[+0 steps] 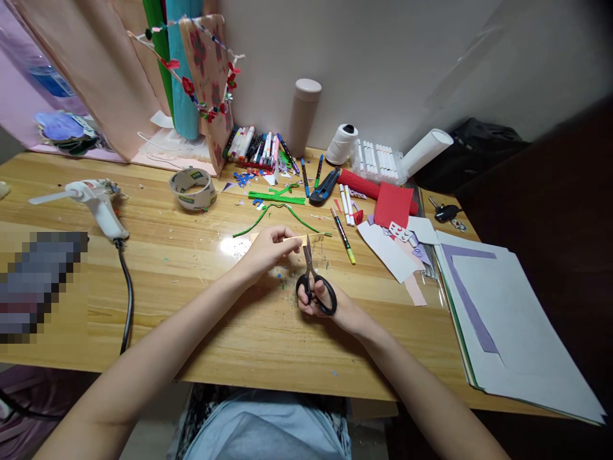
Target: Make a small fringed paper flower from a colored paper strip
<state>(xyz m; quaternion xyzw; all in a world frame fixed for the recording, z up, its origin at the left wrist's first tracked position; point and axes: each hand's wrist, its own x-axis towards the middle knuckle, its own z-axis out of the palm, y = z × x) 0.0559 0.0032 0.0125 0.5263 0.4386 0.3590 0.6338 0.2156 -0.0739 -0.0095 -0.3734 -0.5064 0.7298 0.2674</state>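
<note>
holding the scissors [308, 271] in your right hand [312, 301], you have your thumb and fingers closed through the two black handles, which stand a little apart. the blades point away from you and meet the strip [316, 237] at their tips; how far they part there is too fine to tell. your left hand [271, 250], just left of the scissors, is nearly closed, thumb and fingertips pinching that thin yellowish strip, which runs sideways across the blade tips, its middle hidden by your fingers.

just beyond the scissors, the green wire [276, 205] lies bent in an arch on the table [215, 345], with green strips [275, 197] behind it. the cutter [324, 187] lies past the scissors, slightly to the right, with one end by a red roll [360, 184]. nearer the scissors on that side is a marker [343, 234] with a yellow end. red paper [393, 204] lies further right of them. the tape [191, 199] is left of the scissors and farther from you; well left of them is the glue gun [98, 203]. well right of the scissors sits a paper stack [517, 326].
</note>
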